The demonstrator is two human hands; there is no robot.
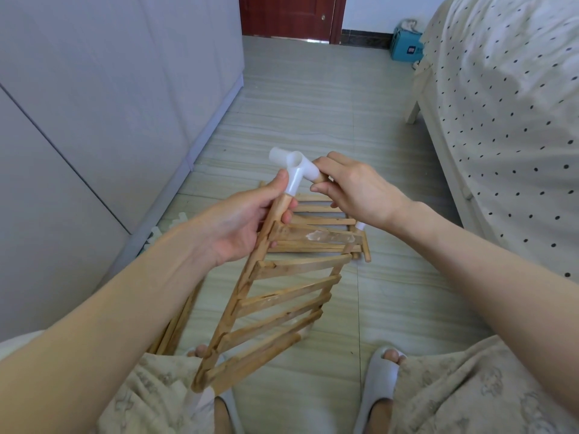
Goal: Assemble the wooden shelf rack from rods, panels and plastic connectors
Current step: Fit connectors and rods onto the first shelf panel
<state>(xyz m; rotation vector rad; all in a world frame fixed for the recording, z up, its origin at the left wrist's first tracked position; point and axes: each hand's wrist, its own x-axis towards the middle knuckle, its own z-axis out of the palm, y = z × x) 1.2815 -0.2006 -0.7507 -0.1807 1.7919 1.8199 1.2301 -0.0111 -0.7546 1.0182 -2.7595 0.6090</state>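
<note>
White plastic makes up the connector (296, 170), a chunky piece with round hollow tubes poking out in different ways. It sits on the top end of a round wooden rod, the side rail of a slatted panel (275, 302). The left hand (241, 223) grips that rail just under the connector, fingers curled round the wood and thumb up against the plastic. The right hand (354, 189) pinches a short wooden rod (320, 179) whose tip sits at the mouth of one side tube. The panel is held up in the air, tilted, and reaches down toward the person's knees. Its flat slats look rough and light brown.

Under it, a second slatted panel (329, 233) lies on the floor (313, 104) with a small white cap at one corner. More wooden rods (175, 327) lie by the left leg. The floor has pale tiles with wavy grey stripes. A smooth grey cabinet (94, 104) stands on the left. A bed (501, 120) with a cream, black-dotted cover is on the right. A dark red door (288, 17) and a blue box (405, 48) are far back. The person wears white slippers (379, 386).
</note>
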